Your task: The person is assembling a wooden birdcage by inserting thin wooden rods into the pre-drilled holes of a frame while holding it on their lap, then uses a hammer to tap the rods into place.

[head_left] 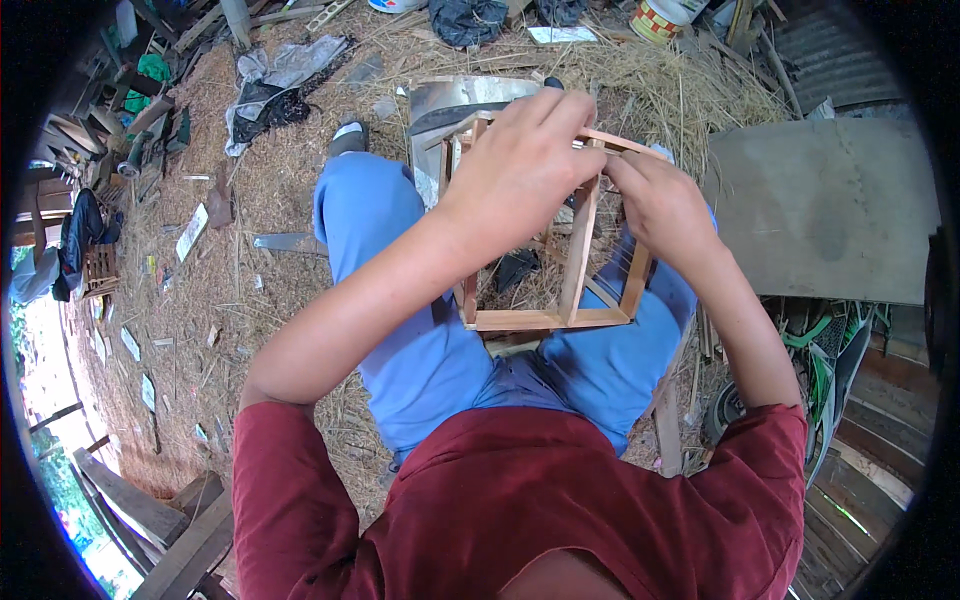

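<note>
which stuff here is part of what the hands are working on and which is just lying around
In hand: wooden slat frame, left hand, right hand.
Lying about: grey board, crumpled grey cloth, small wooden crate, striped can, straw.

A round can [655, 20] with a label banded in red, yellow and green stands at the far edge of the scene, right of centre, on the straw. A flat white printed sheet [562, 34] lies just left of it. On the left, a white oblong packet [191, 231] lies on the ground, tilted. Small pale slips [131, 343] lie scattered nearer, along the left side; their kind cannot be told.
</note>
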`<state>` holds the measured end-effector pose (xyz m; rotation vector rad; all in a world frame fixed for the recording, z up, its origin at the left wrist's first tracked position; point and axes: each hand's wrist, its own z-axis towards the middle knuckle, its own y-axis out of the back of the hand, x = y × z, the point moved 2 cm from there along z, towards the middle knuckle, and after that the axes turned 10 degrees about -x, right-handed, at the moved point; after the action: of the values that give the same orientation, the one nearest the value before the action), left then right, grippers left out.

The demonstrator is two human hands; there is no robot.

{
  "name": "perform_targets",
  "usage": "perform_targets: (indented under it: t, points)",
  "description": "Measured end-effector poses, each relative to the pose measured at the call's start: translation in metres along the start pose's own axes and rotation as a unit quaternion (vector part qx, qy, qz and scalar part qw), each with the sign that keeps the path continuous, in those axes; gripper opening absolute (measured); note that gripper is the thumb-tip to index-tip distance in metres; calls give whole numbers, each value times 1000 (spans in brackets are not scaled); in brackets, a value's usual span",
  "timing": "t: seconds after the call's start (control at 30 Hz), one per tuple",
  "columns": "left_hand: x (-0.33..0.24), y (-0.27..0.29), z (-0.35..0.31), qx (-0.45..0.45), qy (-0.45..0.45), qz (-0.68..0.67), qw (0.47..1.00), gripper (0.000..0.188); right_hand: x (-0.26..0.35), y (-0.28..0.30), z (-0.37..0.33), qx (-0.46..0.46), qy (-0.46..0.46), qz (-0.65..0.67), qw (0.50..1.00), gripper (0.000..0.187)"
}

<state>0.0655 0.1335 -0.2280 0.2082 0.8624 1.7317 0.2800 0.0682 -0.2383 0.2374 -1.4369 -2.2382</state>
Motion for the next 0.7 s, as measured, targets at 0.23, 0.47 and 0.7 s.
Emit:
perform_targets:
  t: [0.23, 0.47, 0.7]
  points:
    - [0, -1, -1, -5, -30, 31, 999, 13, 0, 0, -2, 0, -4, 10, 1000, 33]
    - [-2, 0, -7, 30, -54, 120, 991, 22, 2, 2, -3, -11, -17, -2, 1000, 33]
    - [-4, 8, -13, 50, -31, 107, 993, 25, 10, 9, 5, 0, -6, -13, 1000, 22]
